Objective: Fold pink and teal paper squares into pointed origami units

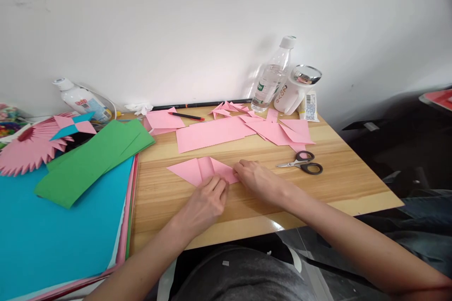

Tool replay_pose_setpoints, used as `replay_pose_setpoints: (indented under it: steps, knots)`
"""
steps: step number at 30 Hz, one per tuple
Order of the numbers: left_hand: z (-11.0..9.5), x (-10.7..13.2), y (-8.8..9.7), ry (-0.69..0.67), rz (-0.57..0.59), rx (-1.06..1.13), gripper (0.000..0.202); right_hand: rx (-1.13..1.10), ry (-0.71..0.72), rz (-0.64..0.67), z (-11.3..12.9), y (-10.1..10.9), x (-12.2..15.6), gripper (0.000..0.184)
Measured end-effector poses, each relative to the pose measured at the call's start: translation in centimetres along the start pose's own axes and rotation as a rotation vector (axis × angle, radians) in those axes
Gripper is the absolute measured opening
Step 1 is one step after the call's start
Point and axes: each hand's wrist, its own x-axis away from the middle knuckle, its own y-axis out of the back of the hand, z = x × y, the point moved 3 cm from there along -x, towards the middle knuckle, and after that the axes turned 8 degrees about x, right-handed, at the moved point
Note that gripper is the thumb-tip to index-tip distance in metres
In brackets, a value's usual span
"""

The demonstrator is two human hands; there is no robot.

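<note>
Head view. Paper (pixel 187 169), one, pink, folded, pointed at left; lying on the worktop (pixel 158 211) before the person. Left hand (pixel 208 200): fingers bent onto the paper's near edge; cannot tell whether the grip is clamped. Right hand (pixel 259 178): fingers curled at the paper's right end; pinch or press, cannot tell. Scissors (pixel 302 162), one pair, black-handled, right of the right hand. Strip (pixel 215 132), pink, flat, beyond the paper. Pencil (pixel 187 116), black, atop a pink sheet (pixel 164 122).
</note>
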Motion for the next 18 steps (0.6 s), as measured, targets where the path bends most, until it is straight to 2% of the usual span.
replay_pose_setpoints:
  steps: [6, 18]
  knots:
    - [-0.1, -0.1, 0.2, 0.005, -0.063, 0.092, 0.026, -0.056, -0.036, 0.019, 1.0, 0.8, -1.4, 0.016]
    - [-0.1, 0.4, -0.4, 0.009, -0.073, 0.111, 0.023, -0.098, -0.071, -0.012, 1.5, 1.2, -6.6, 0.015]
